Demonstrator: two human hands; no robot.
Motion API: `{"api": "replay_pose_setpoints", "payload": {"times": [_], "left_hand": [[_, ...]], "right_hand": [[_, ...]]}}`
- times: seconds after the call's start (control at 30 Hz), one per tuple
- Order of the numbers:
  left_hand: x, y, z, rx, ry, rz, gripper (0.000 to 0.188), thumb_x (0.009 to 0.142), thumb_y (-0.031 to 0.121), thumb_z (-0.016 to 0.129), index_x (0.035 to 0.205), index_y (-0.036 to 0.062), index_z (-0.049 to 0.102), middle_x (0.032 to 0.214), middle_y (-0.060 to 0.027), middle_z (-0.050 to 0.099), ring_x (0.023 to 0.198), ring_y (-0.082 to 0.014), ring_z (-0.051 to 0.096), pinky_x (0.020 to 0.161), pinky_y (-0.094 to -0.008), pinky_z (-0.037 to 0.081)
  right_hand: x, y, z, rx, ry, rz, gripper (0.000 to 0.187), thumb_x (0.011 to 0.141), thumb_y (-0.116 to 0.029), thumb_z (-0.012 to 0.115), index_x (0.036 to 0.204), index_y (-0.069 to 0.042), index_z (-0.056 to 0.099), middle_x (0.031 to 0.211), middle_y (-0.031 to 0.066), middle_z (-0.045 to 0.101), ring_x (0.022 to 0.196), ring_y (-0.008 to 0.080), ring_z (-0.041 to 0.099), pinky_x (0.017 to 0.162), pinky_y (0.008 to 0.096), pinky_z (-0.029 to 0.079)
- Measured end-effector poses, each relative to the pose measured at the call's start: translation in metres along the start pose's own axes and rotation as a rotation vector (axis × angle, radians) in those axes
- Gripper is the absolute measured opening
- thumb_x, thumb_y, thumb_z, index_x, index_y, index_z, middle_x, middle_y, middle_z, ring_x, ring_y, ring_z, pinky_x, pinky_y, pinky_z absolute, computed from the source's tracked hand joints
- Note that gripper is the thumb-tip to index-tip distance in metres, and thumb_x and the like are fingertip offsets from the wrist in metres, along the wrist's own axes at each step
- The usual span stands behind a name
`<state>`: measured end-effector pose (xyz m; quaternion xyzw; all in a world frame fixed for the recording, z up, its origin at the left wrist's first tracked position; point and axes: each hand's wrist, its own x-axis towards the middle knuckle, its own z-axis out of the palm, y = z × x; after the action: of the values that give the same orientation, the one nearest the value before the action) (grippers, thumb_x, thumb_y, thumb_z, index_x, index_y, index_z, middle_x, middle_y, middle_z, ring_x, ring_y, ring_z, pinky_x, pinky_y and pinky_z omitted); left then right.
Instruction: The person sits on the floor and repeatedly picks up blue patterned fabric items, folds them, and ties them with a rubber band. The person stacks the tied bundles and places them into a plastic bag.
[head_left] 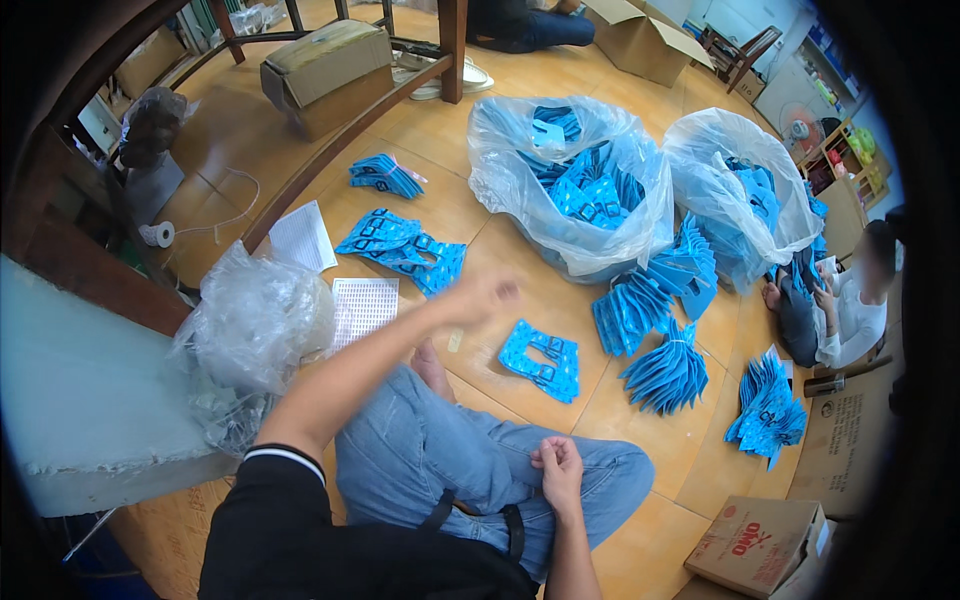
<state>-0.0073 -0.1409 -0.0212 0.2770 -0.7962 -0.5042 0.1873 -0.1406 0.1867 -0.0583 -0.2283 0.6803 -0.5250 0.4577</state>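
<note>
Closest to us, a black shirt fills the bottom edge, and below it crossed legs in blue jeans on the tiled floor. Out stretches the left hand, smeared by motion over bare tile; whether its grip has anything, I cannot tell. And the right hand? Parked over the thigh, fingers curled in towards the thumb, nothing showing in that grip!

Front and centre, within easy reach, sits a flat blue stack, two cut-outs through it, lying on the floor between both hands and touched by neither. Beyond the left hand, a wider blue pile lies beside a printed sheet, perhaps kept close so it can be read.

Over to the right, a blue bundle splays like a fan, probably because it's gathered at one end. Behind it, two clear bags, one left, one right, gape upwards, crammed with blue pieces, whose bulk likely holds the mouths wide.
</note>
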Motion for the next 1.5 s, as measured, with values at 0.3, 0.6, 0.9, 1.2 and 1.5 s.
{"api": "replay_pose_setpoints", "payload": {"times": [0.3,0.6,0.9,1.2,1.5], "left_hand": [[-0.055,0.036,0.042,0.298,-0.336,-0.016,0.041,0.088,0.029,0.067,0.122,0.0071,0.061,0.102,-0.016,0.069,0.095,-0.0334,0.066,0.081,-0.0443,0.052],[-0.03,0.028,0.038,0.287,-0.236,-0.084,0.043,0.09,0.027,0.065,0.126,0.0047,0.058,0.104,-0.0186,0.067,0.096,-0.0357,0.065,0.081,-0.045,0.051],[-0.025,0.022,0.036,0.29,-0.27,-0.122,0.044,0.09,0.029,0.063,0.125,0.0028,0.054,0.108,-0.0226,0.065,0.102,-0.0403,0.063,0.085,-0.0491,0.05],[-0.028,0.021,0.035,0.286,-0.252,-0.074,0.046,0.09,0.03,0.063,0.127,0.0039,0.054,0.109,-0.0219,0.065,0.102,-0.0393,0.063,0.086,-0.0485,0.05],[-0.026,0.011,0.041,0.334,-0.288,-0.111,0.051,0.09,0.032,0.064,0.131,0.0035,0.052,0.111,-0.0215,0.065,0.104,-0.0381,0.061,0.088,-0.0463,0.049]], "right_hand": [[0.018,-0.022,0.008,-0.004,-0.026,0.167,0.015,0.1,-0.017,0.058,0.1,-0.003,0.057,0.086,0.0047,0.064,0.077,0.0116,0.063,0.068,0.0256,0.053],[0.17,-0.168,0.005,-0.466,0.147,-0.692,0.016,0.093,-0.013,0.065,0.096,0.002,0.063,0.078,0.0058,0.059,0.07,0.0115,0.055,0.063,0.0263,0.045],[0.406,-0.197,0.038,-1.425,-0.012,-0.523,0.053,0.078,-0.027,0.073,0.123,-0.005,0.055,0.116,0.0177,0.061,0.111,0.0355,0.06,0.096,0.0419,0.049],[0.407,-0.239,0.008,-1.026,0.102,-0.503,0.054,0.07,-0.035,0.077,0.11,-0.001,0.066,0.109,0.026,0.067,0.103,0.0405,0.064,0.09,0.0459,0.051],[0.339,-0.352,-0.033,-0.167,0.112,-0.627,0.028,0.075,-0.009,0.071,0.101,0.0,0.064,0.094,0.0069,0.069,0.082,0.0166,0.065,0.079,0.031,0.051]]}}
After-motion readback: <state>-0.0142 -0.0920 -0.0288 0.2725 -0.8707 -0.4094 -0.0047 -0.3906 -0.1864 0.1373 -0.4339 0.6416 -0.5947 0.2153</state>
